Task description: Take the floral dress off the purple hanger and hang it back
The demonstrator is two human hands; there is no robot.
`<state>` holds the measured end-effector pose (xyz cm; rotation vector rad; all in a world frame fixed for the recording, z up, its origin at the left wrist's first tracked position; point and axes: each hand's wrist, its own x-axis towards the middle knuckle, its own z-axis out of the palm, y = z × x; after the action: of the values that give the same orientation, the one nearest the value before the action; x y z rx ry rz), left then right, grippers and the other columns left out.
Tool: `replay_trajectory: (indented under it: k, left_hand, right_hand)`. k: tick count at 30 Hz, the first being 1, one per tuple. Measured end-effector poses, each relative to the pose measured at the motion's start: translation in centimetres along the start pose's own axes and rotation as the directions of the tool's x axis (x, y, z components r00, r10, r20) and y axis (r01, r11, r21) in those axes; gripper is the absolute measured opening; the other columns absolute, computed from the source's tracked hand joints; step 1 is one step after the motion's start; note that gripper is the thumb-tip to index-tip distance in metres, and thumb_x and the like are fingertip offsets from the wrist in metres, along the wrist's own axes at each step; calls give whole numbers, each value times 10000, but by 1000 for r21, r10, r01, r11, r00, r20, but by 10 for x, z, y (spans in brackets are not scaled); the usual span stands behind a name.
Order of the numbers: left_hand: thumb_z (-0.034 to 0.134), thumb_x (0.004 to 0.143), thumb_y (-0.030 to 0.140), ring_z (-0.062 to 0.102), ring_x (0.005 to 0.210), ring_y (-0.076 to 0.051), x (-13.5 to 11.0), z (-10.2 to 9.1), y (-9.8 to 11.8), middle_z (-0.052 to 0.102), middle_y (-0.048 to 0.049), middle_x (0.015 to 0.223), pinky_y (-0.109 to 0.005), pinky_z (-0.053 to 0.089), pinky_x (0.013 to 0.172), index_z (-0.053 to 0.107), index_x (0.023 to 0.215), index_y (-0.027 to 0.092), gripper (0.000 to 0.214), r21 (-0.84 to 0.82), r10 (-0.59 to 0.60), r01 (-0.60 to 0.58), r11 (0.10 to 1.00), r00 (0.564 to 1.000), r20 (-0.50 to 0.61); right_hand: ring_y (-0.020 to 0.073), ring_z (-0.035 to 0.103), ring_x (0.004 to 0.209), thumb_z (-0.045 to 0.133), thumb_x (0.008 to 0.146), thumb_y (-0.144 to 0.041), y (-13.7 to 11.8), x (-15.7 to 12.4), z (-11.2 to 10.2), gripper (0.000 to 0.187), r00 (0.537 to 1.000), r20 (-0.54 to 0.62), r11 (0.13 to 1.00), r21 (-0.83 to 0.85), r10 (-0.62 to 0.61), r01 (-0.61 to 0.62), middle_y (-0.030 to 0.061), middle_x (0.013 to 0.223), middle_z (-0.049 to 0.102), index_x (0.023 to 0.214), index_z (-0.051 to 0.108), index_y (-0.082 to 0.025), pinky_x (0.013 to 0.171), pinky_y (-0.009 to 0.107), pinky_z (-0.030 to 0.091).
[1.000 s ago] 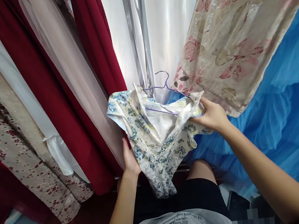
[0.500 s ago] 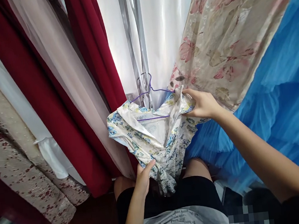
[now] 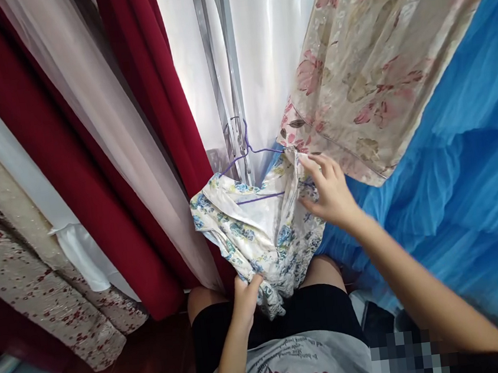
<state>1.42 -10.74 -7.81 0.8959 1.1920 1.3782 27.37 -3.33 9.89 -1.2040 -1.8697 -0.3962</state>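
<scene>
Right, the fingers of my left hand (image 3: 245, 301) are closed on the gathered lower side of the floral garment (image 3: 282, 245), thumb over the front. Up at its other shoulder, my right hand (image 3: 332, 192) has its fingers curved and well parted from the thumb; whether the tips touch cloth, I can't tell. The garment sits on a purple hanger (image 3: 248, 145), bar showing through the open neckline, hook upward before grey ribbons (image 3: 204, 37). It's above my black shorts (image 3: 298, 315). Behind hangs white cloth (image 3: 269, 42); to the left, red cloth (image 3: 145, 90); to the right, beige flowered cloth (image 3: 366, 79), then blue ruffled fabric (image 3: 462, 146).
</scene>
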Motion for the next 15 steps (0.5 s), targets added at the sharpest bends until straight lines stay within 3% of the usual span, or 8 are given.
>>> replay_trajectory:
  k: [2, 3, 4, 5, 7, 11, 15]
  left_hand:
    - [768, 648, 240, 695, 1157, -344, -1, -2, -7, 772, -154, 1151, -420, 532, 1019, 749, 1061, 101, 436, 9, 15, -15, 1000, 998, -53]
    - [761, 644, 225, 692, 1170, -341, -2, -2, -9, 771, -152, 1158, -417, 526, 1030, 751, 1068, 104, 441, 13, 29, -29, 1000, 997, -66]
    - [752, 640, 208, 686, 1186, -335, -3, -2, -11, 768, -148, 1169, -413, 515, 1048, 752, 1081, 107, 453, 16, 47, -46, 999, 997, -66]
    - [742, 638, 192, 680, 1202, -328, -4, -1, -12, 765, -143, 1183, -410, 504, 1066, 752, 1102, 111, 470, 17, 65, -64, 998, 996, -57]
    - [726, 641, 173, 671, 1225, -317, -7, 1, -12, 754, -134, 1222, -410, 491, 1091, 742, 1156, 123, 518, 9, 95, -95, 995, 995, -41]
    - [742, 626, 163, 662, 1240, -327, -10, -1, -9, 736, -135, 1264, -432, 498, 1094, 730, 1182, 136, 557, 6, 129, -128, 992, 989, -73]
    - [738, 608, 155, 660, 1235, -337, -11, -7, -7, 743, -135, 1239, -451, 491, 1100, 733, 1139, 141, 531, 40, 134, -131, 991, 988, -77]
  right_hand:
    - [366, 517, 1290, 665, 865, -328, -31, -44, 24, 448, 975, -87, 956, 233, 202, -178, 169, 1321, 591, 1283, 576, -195, 1073, 528, 419]
    - [309, 605, 1112, 623, 919, -357, -46, -65, 38, 271, 958, 3, 883, 386, 288, -267, 122, 1137, 650, 1145, 603, -209, 976, 466, 478]
    - [261, 631, 933, 576, 966, -403, -61, -85, 51, 196, 923, 192, 770, 510, 334, -384, 75, 977, 659, 1033, 598, -220, 843, 404, 507]
    - [231, 611, 809, 528, 999, -449, -75, -101, 64, 236, 864, 385, 646, 576, 325, -500, 44, 873, 635, 959, 582, -223, 734, 360, 495]
    - [188, 528, 690, 486, 1022, -500, -94, -122, 84, 329, 794, 515, 509, 614, 321, -604, -5, 743, 543, 839, 510, -228, 645, 313, 426]
    - [155, 461, 639, 484, 1016, -551, -107, -127, 105, 418, 764, 534, 369, 670, 362, -644, -27, 691, 479, 757, 474, -223, 610, 286, 367]
    - [125, 444, 509, 545, 954, -596, -106, -120, 109, 410, 691, 611, 115, 712, 387, -693, -34, 628, 539, 790, 519, -220, 517, 269, 337]
